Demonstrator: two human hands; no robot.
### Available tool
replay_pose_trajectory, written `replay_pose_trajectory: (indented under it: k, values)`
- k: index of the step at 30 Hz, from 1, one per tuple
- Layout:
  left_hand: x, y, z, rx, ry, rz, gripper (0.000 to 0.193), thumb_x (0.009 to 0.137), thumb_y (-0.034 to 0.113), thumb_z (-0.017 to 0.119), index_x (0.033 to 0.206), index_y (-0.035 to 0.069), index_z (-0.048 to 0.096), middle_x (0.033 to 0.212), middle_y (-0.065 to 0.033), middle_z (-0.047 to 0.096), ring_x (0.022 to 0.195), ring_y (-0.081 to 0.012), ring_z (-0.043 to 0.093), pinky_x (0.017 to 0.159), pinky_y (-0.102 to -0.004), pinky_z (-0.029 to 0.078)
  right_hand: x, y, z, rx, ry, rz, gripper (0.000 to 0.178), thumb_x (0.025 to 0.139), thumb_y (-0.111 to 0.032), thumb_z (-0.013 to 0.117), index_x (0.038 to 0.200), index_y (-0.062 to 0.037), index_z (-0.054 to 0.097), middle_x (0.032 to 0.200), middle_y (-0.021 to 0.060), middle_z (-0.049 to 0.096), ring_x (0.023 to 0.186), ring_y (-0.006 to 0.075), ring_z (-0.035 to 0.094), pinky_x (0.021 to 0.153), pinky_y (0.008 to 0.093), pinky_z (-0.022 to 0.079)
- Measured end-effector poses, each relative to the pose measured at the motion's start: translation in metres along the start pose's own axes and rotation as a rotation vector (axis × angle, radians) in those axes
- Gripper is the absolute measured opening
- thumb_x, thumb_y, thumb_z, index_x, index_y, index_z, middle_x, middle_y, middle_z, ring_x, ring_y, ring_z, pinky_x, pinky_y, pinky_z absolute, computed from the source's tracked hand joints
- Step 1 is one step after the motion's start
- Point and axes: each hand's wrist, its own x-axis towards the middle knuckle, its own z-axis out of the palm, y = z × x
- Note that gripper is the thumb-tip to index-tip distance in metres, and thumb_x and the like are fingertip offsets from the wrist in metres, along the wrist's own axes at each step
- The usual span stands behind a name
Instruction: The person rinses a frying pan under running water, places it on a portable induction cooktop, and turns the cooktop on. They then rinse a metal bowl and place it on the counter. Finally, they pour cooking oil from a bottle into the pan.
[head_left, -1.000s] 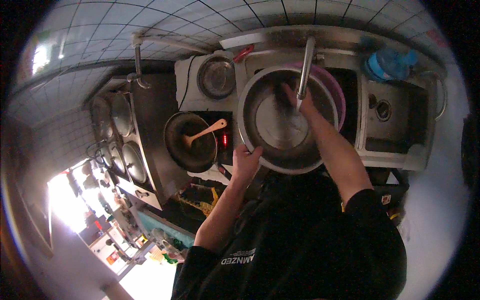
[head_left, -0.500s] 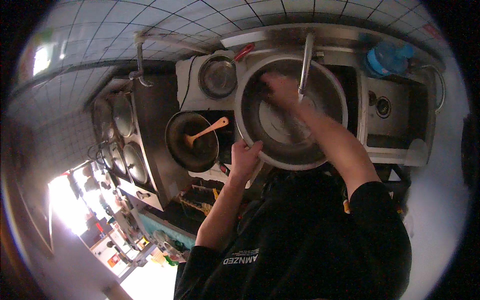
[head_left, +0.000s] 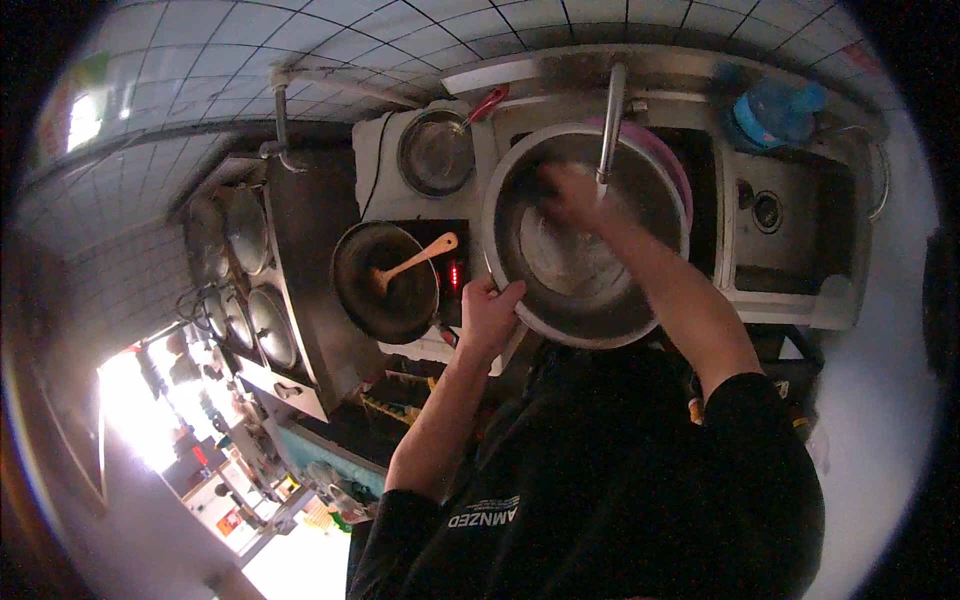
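Observation:
A large round metal basin sits under the faucet, leaning toward my body. My left hand is closed on its near left rim, thumb over the edge. Inside the basin, my right hand is at the far left part of the wall, its fingers smeared by motion. A dark patch shows by those fingers; whether they hold something I cannot make out. Behind the metal basin, the rim of a pink-purple basin peeks out on the far right side.
Left of the basin is a dark wok with a wooden spatula, beside a red lit display. A strainer-like pan with a red handle lies behind. At right are a second sink and a blue plastic jug.
The metal basin has shifted slightly right and toward me, uncovering the pink-purple rim behind it. My right hand has moved a little right and nearer. The red display now shows.

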Motion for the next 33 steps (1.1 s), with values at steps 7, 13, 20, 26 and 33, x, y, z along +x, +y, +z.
replay_pose_trajectory:
  k: [7, 13, 20, 26, 33]
  values:
    - [0.007, 0.006, -0.007, 0.001, 0.03, -0.019, 0.015, 0.086, 0.005, 0.068, 0.097, -0.006, 0.066, 0.088, -0.0096, 0.069, 0.074, -0.0171, 0.065, 0.066, -0.0331, 0.054, -0.088, 0.019, -0.023, -0.076, -0.412, -0.1, 0.046, 0.081, -0.025, 0.072, 0.122, -0.0061, 0.06, 0.114, 0.0197, 0.065, 0.108, 0.0358, 0.063, 0.091, 0.0459, 0.05]
    - [0.003, -0.001, -0.006, 0.041, 0.025, -0.004, 0.016, 0.084, 0.005, 0.066, 0.095, -0.007, 0.067, 0.086, -0.0086, 0.069, 0.076, -0.0154, 0.063, 0.07, -0.0314, 0.052, -0.017, -0.039, 0.004, 0.097, 0.081, -0.252, 0.044, 0.084, -0.027, 0.071, 0.124, -0.0125, 0.061, 0.113, 0.0155, 0.066, 0.108, 0.0362, 0.062, 0.094, 0.0433, 0.05]
    - [0.009, 0.001, -0.012, -0.051, 0.089, 0.049, 0.015, 0.087, 0.003, 0.066, 0.098, -0.006, 0.065, 0.09, -0.0089, 0.068, 0.078, -0.0176, 0.065, 0.074, -0.035, 0.056, -0.049, 0.029, -0.036, -0.257, -0.029, 0.342, 0.04, 0.086, -0.032, 0.065, 0.111, -0.0012, 0.062, 0.11, 0.0248, 0.066, 0.094, 0.0407, 0.066, 0.083, 0.0479, 0.054]
    - [0.018, 0.001, -0.011, -0.027, 0.089, 0.028, 0.016, 0.086, 0.003, 0.067, 0.099, -0.006, 0.066, 0.091, -0.0088, 0.068, 0.076, -0.0162, 0.063, 0.067, -0.0315, 0.051, -0.096, -0.055, 0.033, 0.451, -0.188, 0.131, 0.062, 0.09, -0.05, 0.06, 0.126, 0.0, 0.054, 0.115, 0.025, 0.065, 0.107, 0.0404, 0.062, 0.096, 0.0488, 0.047]
    - [0.015, 0.01, -0.015, -0.017, 0.103, 0.028, 0.014, 0.083, 0.007, 0.068, 0.09, -0.005, 0.067, 0.075, -0.0032, 0.064, 0.064, -0.0088, 0.055, 0.057, -0.0255, 0.043, -0.112, -0.028, -0.012, 0.081, -0.494, -0.147, 0.055, 0.086, -0.037, 0.066, 0.13, -0.0043, 0.054, 0.114, 0.0262, 0.064, 0.105, 0.0392, 0.063, 0.092, 0.0442, 0.05]
